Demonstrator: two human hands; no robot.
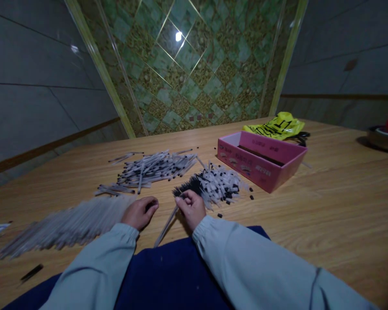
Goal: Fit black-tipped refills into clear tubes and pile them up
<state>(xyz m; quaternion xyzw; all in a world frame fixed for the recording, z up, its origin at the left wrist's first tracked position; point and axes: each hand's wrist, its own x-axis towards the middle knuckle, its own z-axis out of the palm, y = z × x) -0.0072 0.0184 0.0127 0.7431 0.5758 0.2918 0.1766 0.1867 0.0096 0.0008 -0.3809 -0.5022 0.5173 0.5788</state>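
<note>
My right hand (pixel 190 209) pinches the upper end of a thin translucent tube (pixel 165 227), which slants down toward the table's near edge. Just beyond that hand lies a pile of small white pieces with black caps (pixel 218 183), beside a cluster of thin black pieces (pixel 190 185). My left hand (pixel 141 212) rests on the table with its fingers curled; whether anything is between them is hidden. It is next to a wide spread of long translucent tubes (pixel 74 221). Farther back is a heap of tubes with dark ends (pixel 158 167).
A pink open box (pixel 255 165) stands at the right, with a yellow plastic bag (pixel 280 125) behind it. Loose black caps (pixel 251 197) lie near the box. A black pen-like item (pixel 32 272) is at the near left, and a bowl (pixel 386 138) at the far right.
</note>
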